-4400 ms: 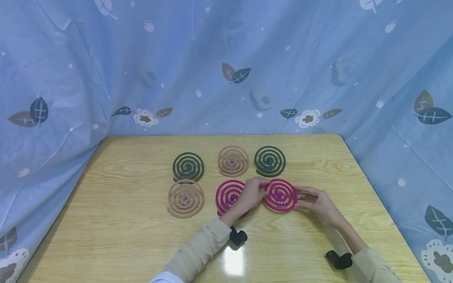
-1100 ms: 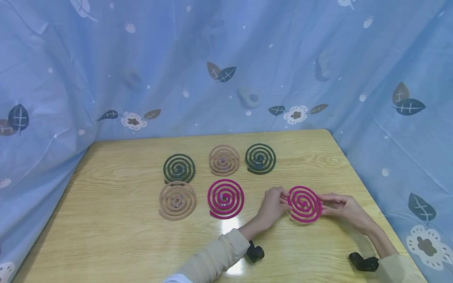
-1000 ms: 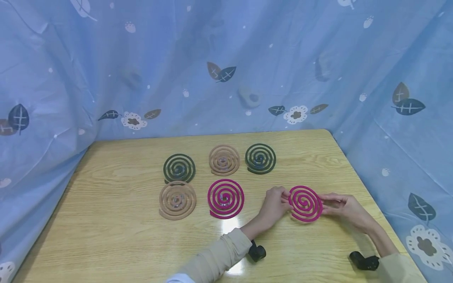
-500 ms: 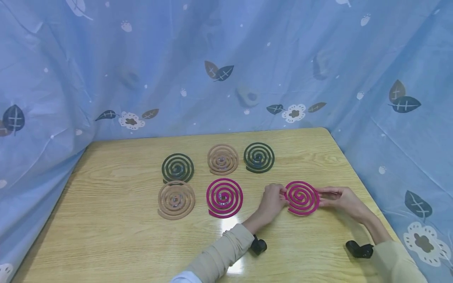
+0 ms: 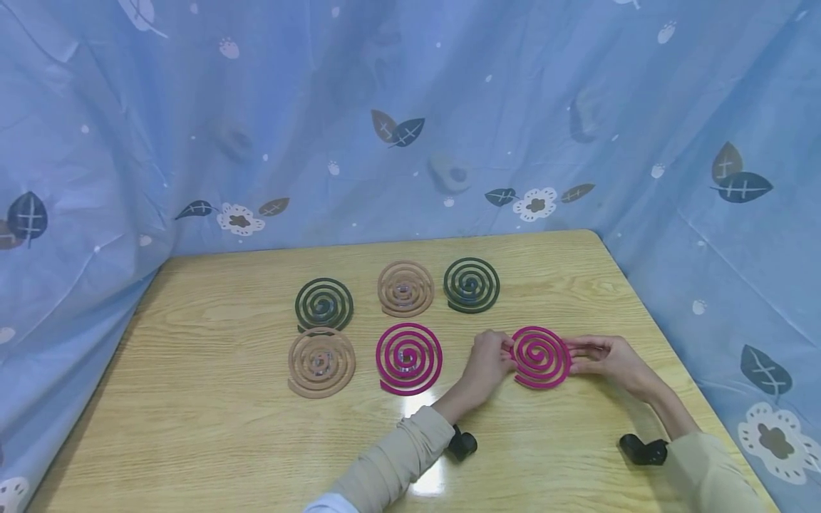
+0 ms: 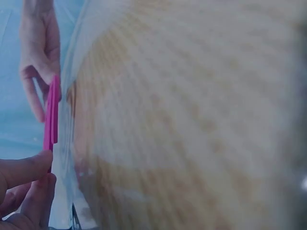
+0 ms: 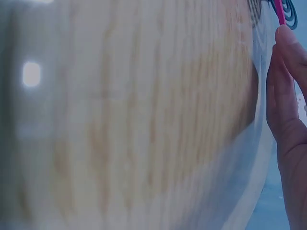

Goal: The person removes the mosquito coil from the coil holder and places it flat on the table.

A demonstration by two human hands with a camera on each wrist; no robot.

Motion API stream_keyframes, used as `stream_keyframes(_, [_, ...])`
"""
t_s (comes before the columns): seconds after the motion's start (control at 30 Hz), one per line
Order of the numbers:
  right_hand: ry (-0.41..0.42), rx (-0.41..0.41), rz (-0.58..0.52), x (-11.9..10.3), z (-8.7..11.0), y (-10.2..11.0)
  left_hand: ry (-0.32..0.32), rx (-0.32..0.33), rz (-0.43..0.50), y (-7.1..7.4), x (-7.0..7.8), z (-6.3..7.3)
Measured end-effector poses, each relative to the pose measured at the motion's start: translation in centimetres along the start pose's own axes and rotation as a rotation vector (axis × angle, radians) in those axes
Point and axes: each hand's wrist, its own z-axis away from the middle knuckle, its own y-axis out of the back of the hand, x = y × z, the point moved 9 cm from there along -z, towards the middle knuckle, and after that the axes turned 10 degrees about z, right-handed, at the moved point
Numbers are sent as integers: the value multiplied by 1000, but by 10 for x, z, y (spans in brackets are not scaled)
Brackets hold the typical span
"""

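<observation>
Both hands hold one pink mosquito coil by opposite edges, at the right of the table. My left hand pinches its left edge. In the left wrist view the coil shows edge-on, with the left thumb and fingers on its near end. From the other side my right hand grips the right edge between thumb and fingers. Only a sliver of the pink coil appears in the right wrist view, at the thumb tip. Left of the hands lies another pink coil, with a small shiny piece at its centre.
Behind stand a tan coil and a green coil. Farther left, a tan coil overlaps the edge of another green coil. Black wrist devices hang under both forearms. A blue patterned curtain borders the wooden table.
The held pink coil has moved right from beside the other pink coil, and the shiny piece once seen through it no longer shows. In the last second it shifted slightly left and back.
</observation>
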Motion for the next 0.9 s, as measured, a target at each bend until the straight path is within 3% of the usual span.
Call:
stream_keyframes(0.23, [8,-10,15,2,6,3,-7,-19,-42,-8,4,5])
stream_keyframes(0.63, [3,13,85,0,7,8,-16,-12,-133,-13,5,-1])
stream_keyframes(0.9, [-1,10,179,-3,2,11,25,-22,-129,-14,3,-6])
